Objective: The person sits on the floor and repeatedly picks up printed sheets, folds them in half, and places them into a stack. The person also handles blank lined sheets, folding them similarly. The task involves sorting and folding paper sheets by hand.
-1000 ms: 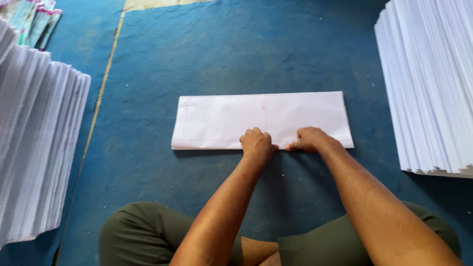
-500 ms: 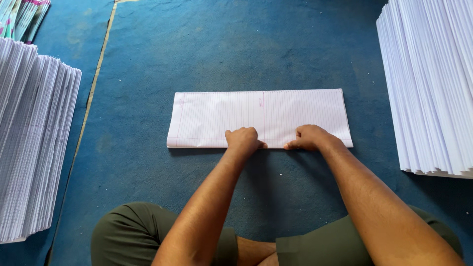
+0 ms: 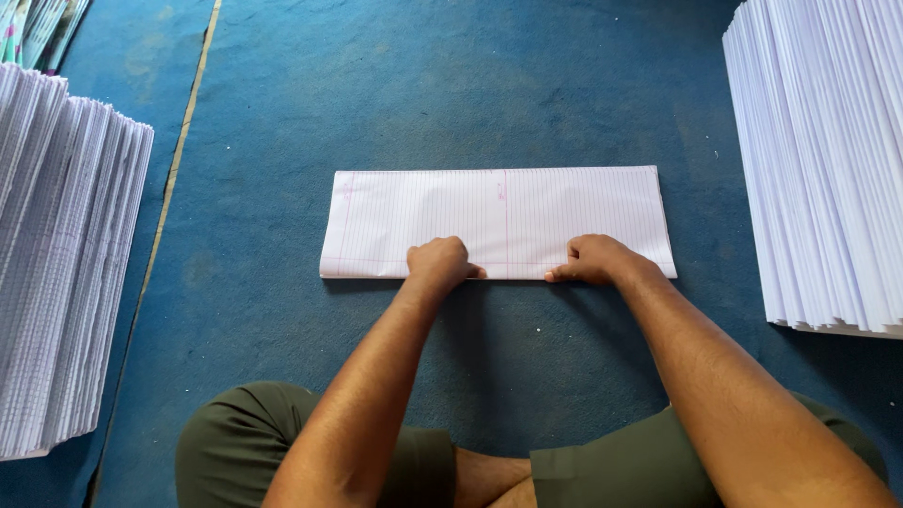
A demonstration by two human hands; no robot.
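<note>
At the near edge of the folded ruled sheet [image 3: 499, 221] I have both fists down: my left hand [image 3: 440, 261] is curled shut, knuckles pressing on the paper's lower edge a little left of its middle, and my right hand [image 3: 591, 260] is curled the same way, pressing the same edge a little right of the middle. Neither hand encloses the paper; they bear down on it with closed fingers, and a short stretch of the edge lies bare between them.

From that contact the sheet stretches away from me and out to both sides. Its long axis runs left to right across the blue mat [image 3: 423, 103], square to my forearms, with more paper beyond my left fist than beyond my right. The left end is nearer my left hand, the right end nearer my right.

Further out, a tall stack of white sheets [image 3: 828, 169] stands at my right, well apart from the folded one, and another stack of ruled sheets [image 3: 66, 273] lies at my left. My crossed legs [image 3: 310, 447] frame the bottom of the view.
</note>
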